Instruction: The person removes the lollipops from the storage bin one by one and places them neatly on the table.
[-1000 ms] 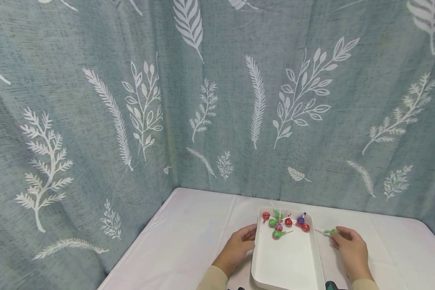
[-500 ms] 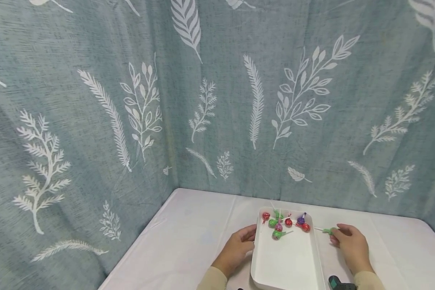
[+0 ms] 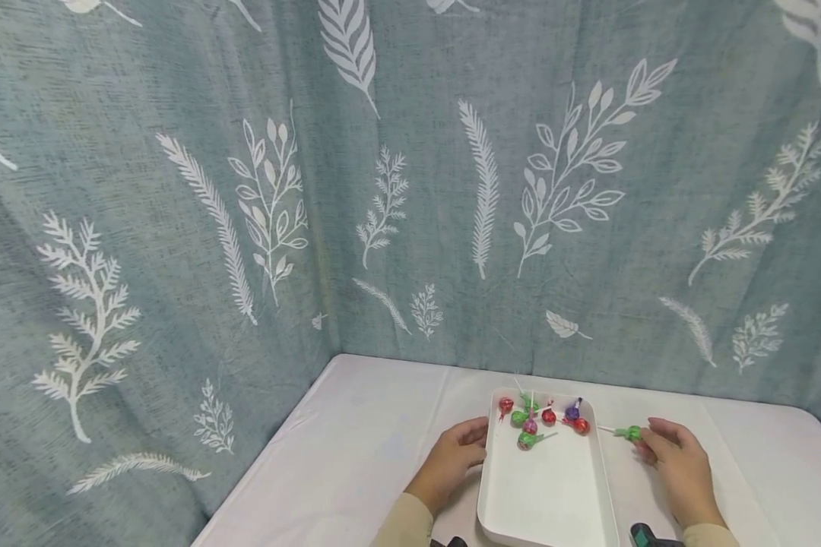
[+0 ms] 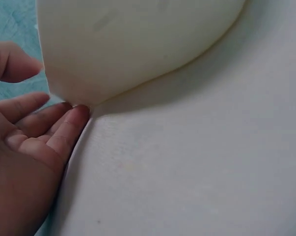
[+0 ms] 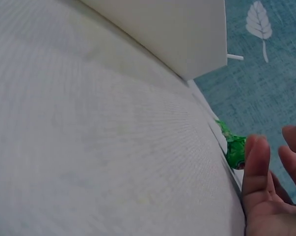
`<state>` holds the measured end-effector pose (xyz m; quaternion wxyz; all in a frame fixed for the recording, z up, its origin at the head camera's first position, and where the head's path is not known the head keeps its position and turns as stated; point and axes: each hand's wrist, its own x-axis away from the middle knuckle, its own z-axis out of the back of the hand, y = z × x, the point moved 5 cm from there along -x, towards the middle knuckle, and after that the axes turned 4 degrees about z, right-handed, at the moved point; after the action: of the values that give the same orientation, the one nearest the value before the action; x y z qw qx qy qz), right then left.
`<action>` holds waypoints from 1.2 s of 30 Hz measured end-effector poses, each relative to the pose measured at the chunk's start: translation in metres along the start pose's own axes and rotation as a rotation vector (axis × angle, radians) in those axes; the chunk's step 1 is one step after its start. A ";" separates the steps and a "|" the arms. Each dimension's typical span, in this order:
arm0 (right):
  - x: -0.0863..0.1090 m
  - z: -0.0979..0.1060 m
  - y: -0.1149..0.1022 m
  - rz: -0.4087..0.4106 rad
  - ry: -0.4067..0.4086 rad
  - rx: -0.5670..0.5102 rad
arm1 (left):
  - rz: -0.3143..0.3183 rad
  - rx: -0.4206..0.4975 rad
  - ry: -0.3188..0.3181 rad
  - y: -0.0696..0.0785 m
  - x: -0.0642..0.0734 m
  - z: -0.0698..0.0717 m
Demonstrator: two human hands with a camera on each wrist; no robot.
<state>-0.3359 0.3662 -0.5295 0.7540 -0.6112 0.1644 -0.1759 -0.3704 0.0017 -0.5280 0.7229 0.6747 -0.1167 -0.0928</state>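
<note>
A white tray (image 3: 547,494) on the table holds several wrapped lollipops at its far end: red, green, purple, and a pink one (image 3: 530,426). My left hand (image 3: 451,463) stands beside its left wall. In the left wrist view that hand's fingertips touch the tray's (image 4: 128,44) lower edge, with the thumb apart. Right of the tray, a green-wrapped lollipop (image 3: 632,433) lies on the table, its white stick toward the tray. My right hand (image 3: 680,467) is just right of its head, fingers loosely bent. In the right wrist view the thumb and fingers are spread behind the green wrapper (image 5: 234,150).
A white cloth covers the table (image 3: 356,448). Teal curtains (image 3: 410,190) with white leaf prints rise behind it and at the left. A dark device (image 3: 646,534) is at the right wrist.
My right hand has let go of the green lollipop and moved a little to the right, so its head shows. My left hand stays at the tray; the view shifts slightly.
</note>
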 end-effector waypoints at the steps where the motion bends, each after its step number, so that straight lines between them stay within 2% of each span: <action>1: 0.000 0.000 0.000 0.000 0.001 0.006 | -0.004 -0.001 0.005 0.000 -0.002 0.000; 5: 0.002 0.001 0.002 -0.011 0.002 0.010 | -0.033 -0.008 0.025 0.001 -0.010 -0.003; 10: 0.006 0.000 0.000 0.000 0.001 -0.002 | -0.059 0.043 0.034 -0.004 -0.020 -0.004; 13: 0.008 -0.003 -0.004 0.013 -0.014 -0.007 | -0.058 0.053 0.049 -0.007 -0.021 -0.001; 19: 0.010 -0.007 -0.016 0.032 -0.045 0.051 | -0.049 0.058 0.049 -0.007 -0.019 -0.001; 22: 0.012 -0.011 -0.028 0.066 -0.057 0.073 | -0.066 0.065 0.051 -0.007 -0.018 -0.004; 25: 0.016 -0.019 -0.044 0.138 -0.080 0.077 | -0.079 0.076 0.047 -0.007 -0.019 -0.006; 29: 0.027 -0.034 -0.068 0.238 -0.164 0.063 | -0.096 0.093 0.045 -0.006 -0.019 -0.005; 32: 0.036 -0.043 -0.085 0.252 -0.218 0.042 | -0.094 0.105 0.046 -0.006 -0.018 -0.005; 36: 0.048 -0.056 -0.104 0.229 -0.262 0.025 | -0.076 0.105 0.062 -0.007 -0.017 -0.003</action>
<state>-0.3260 0.2761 -0.4404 0.7917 -0.5967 0.1308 -0.0098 -0.3858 0.0088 -0.5364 0.6857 0.7182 -0.0733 -0.0929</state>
